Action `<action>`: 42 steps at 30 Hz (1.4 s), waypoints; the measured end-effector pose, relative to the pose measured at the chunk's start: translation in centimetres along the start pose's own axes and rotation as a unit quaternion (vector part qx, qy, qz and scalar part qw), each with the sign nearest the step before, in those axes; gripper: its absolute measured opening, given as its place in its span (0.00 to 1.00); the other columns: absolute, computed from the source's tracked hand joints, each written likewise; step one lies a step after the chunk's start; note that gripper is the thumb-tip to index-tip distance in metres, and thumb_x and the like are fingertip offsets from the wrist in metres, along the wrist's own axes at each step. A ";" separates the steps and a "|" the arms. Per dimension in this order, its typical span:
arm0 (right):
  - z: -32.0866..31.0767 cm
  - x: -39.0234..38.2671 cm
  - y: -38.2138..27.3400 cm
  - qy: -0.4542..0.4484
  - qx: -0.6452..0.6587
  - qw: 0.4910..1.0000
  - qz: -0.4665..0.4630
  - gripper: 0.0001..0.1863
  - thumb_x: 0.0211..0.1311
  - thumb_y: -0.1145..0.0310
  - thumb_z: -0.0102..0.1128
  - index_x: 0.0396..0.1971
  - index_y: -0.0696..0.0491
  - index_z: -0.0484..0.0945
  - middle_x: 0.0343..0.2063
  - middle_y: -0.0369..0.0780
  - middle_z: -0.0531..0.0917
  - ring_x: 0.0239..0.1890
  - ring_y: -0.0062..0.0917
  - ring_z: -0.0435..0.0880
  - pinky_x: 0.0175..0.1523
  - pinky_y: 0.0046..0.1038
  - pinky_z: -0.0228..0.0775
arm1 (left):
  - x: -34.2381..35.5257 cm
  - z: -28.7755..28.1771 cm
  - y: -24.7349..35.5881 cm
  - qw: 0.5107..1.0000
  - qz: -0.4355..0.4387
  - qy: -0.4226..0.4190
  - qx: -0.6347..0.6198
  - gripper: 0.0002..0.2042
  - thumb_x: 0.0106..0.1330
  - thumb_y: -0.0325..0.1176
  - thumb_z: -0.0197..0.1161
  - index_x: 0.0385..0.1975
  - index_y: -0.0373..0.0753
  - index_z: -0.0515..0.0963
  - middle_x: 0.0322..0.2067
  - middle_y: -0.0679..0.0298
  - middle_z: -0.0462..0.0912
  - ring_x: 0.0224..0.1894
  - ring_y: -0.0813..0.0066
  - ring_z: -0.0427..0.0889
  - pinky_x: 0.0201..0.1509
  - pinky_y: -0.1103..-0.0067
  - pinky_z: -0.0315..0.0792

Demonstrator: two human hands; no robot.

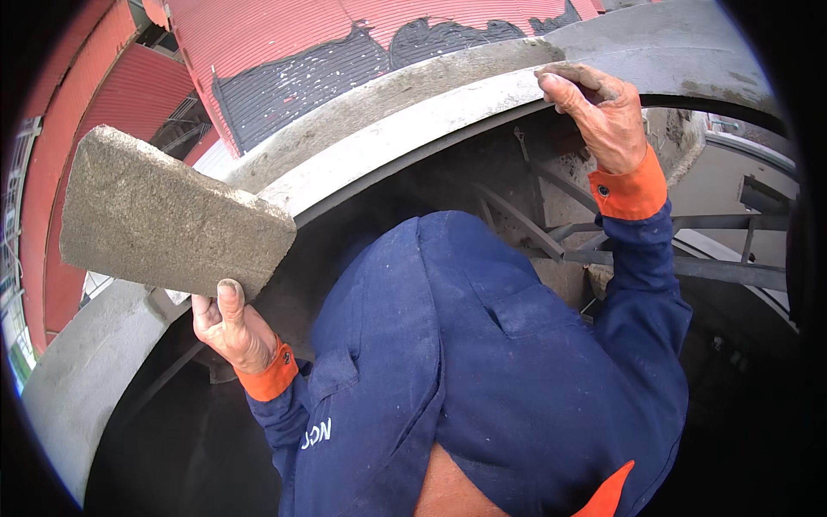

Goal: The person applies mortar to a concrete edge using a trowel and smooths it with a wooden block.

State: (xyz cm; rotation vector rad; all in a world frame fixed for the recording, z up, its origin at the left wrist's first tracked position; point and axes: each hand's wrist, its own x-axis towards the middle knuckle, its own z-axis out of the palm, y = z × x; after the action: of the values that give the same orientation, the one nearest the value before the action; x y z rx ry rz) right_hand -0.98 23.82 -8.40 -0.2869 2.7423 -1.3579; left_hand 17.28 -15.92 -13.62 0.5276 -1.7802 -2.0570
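My left hand [226, 320] grips a rectangular, gritty grey-brown board [177, 207] at its lower right edge, with the thumb on the near face. The board is tilted up at the left, over a curved concrete rim. My right hand [603, 116] is raised at the upper right, its fingers curled at a long pale strip [405, 138] along the rim; I cannot make out whether anything small is between them. Both forearms are in navy sleeves with orange cuffs.
The curved concrete ledge [82, 370] runs round a dark opening below me. Metal bars [724, 267] cross the opening at the right. Red corrugated roofing [267, 26], partly patched dark grey, lies beyond the rim, with more red sheeting at the left.
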 end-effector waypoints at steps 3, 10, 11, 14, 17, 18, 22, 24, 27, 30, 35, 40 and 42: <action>1.4 2.8 0.5 -0.060 -0.089 0.991 -0.077 0.12 0.62 0.64 0.67 0.40 0.56 0.85 0.33 0.39 0.87 0.37 0.20 0.85 0.44 0.22 0.76 | -0.9 0.3 -1.1 0.997 0.043 0.068 0.015 0.22 0.67 0.31 0.65 0.56 0.25 0.70 0.47 0.56 0.79 0.47 0.72 0.78 0.57 0.75 0.70; 6.5 11.5 1.1 -0.215 -0.128 0.933 -0.257 0.12 0.58 0.72 0.67 0.40 0.59 0.83 0.33 0.42 0.86 0.38 0.26 0.86 0.47 0.26 0.76 | -3.9 0.5 -6.1 0.945 0.178 0.247 0.123 0.24 0.62 0.34 0.69 0.52 0.24 0.73 0.46 0.55 0.79 0.44 0.71 0.77 0.48 0.79 0.70; 8.1 13.0 1.0 -0.251 -0.090 0.927 -0.265 0.11 0.57 0.74 0.66 0.41 0.58 0.83 0.32 0.42 0.85 0.36 0.28 0.86 0.46 0.26 0.76 | -3.9 1.8 -6.4 0.928 0.202 0.278 0.146 0.24 0.61 0.35 0.70 0.52 0.24 0.73 0.46 0.54 0.79 0.44 0.70 0.77 0.47 0.79 0.71; 14.8 17.8 -0.1 -0.341 -0.059 0.882 -0.318 0.12 0.57 0.74 0.65 0.43 0.55 0.83 0.31 0.43 0.85 0.36 0.29 0.85 0.46 0.26 0.76 | -6.6 1.4 -9.0 0.896 0.224 0.315 0.217 0.27 0.64 0.38 0.67 0.55 0.22 0.69 0.46 0.51 0.79 0.44 0.68 0.78 0.48 0.77 0.72; 24.2 20.8 -1.8 -0.354 -0.045 0.821 -0.446 0.14 0.55 0.75 0.65 0.44 0.54 0.82 0.31 0.41 0.82 0.34 0.33 0.83 0.41 0.31 0.75 | -8.6 2.4 -12.2 0.849 0.198 0.406 0.276 0.28 0.66 0.42 0.65 0.54 0.22 0.68 0.43 0.50 0.79 0.41 0.68 0.79 0.45 0.76 0.74; 27.4 21.5 -4.2 -0.389 -0.049 0.793 -0.466 0.16 0.55 0.75 0.64 0.45 0.53 0.82 0.31 0.41 0.82 0.35 0.33 0.83 0.42 0.33 0.76 | -9.8 0.5 -13.0 0.855 0.139 0.409 0.286 0.28 0.67 0.43 0.64 0.53 0.22 0.68 0.43 0.51 0.79 0.40 0.69 0.79 0.43 0.77 0.74; 40.3 20.0 -8.6 -0.464 -0.046 0.744 -0.479 0.22 0.49 0.76 0.69 0.48 0.48 0.81 0.39 0.40 0.83 0.41 0.35 0.84 0.47 0.35 0.77 | -17.8 -2.4 -19.3 0.833 -0.084 0.461 0.293 0.26 0.69 0.46 0.62 0.51 0.26 0.68 0.40 0.52 0.78 0.35 0.72 0.78 0.35 0.79 0.73; 43.4 21.6 -8.6 -0.497 0.004 0.764 -0.411 0.25 0.48 0.77 0.69 0.50 0.46 0.81 0.44 0.41 0.82 0.46 0.36 0.83 0.50 0.36 0.77 | -19.5 -3.0 -21.5 0.816 -0.148 0.488 0.272 0.25 0.69 0.46 0.62 0.50 0.28 0.67 0.36 0.57 0.76 0.32 0.75 0.76 0.32 0.81 0.72; 46.0 22.1 -8.1 -0.570 0.109 0.776 -0.246 0.28 0.46 0.78 0.68 0.52 0.44 0.80 0.49 0.42 0.81 0.49 0.36 0.82 0.53 0.37 0.76 | -20.3 -0.2 -20.5 0.802 -0.203 0.506 0.245 0.21 0.70 0.41 0.61 0.49 0.30 0.66 0.32 0.64 0.74 0.30 0.81 0.74 0.27 0.82 0.70; 47.2 21.8 -7.4 -0.608 0.109 0.761 -0.197 0.28 0.46 0.77 0.69 0.52 0.43 0.80 0.47 0.41 0.81 0.47 0.34 0.82 0.52 0.36 0.76 | -23.4 -1.7 -23.9 0.788 -0.251 0.497 0.263 0.18 0.70 0.38 0.61 0.47 0.30 0.68 0.34 0.63 0.77 0.31 0.82 0.74 0.27 0.82 0.70; 42.0 20.5 -13.0 -0.644 0.022 0.758 -0.097 0.11 0.54 0.73 0.66 0.38 0.50 0.78 0.33 0.35 0.80 0.33 0.24 0.83 0.36 0.28 0.74 | -25.7 -2.3 -25.5 0.786 -0.351 0.438 0.257 0.21 0.67 0.40 0.65 0.48 0.26 0.71 0.42 0.53 0.81 0.42 0.69 0.80 0.46 0.75 0.74; 42.8 21.0 -11.9 -0.542 0.009 0.692 -0.476 0.04 0.61 0.71 0.59 0.30 0.54 0.77 0.28 0.36 0.77 0.32 0.24 0.83 0.34 0.26 0.73 | -26.6 -4.5 -27.8 0.780 -0.386 0.443 0.218 0.16 0.66 0.38 0.66 0.39 0.28 0.73 0.37 0.56 0.80 0.37 0.72 0.76 0.43 0.76 0.72; 41.7 21.1 -12.9 -0.528 -0.024 0.664 -0.529 0.04 0.62 0.71 0.58 0.31 0.56 0.78 0.28 0.38 0.77 0.35 0.26 0.83 0.39 0.27 0.75 | -26.6 -4.6 -28.6 0.791 -0.345 0.464 0.200 0.15 0.66 0.38 0.66 0.32 0.31 0.72 0.30 0.60 0.78 0.32 0.74 0.74 0.37 0.77 0.71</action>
State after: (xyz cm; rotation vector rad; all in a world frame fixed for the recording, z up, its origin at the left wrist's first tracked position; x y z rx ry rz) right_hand -13.94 -20.57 -23.03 -2.0827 1.4512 -0.6514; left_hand 41.65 -2.55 -41.48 2.1292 -1.4231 -1.2302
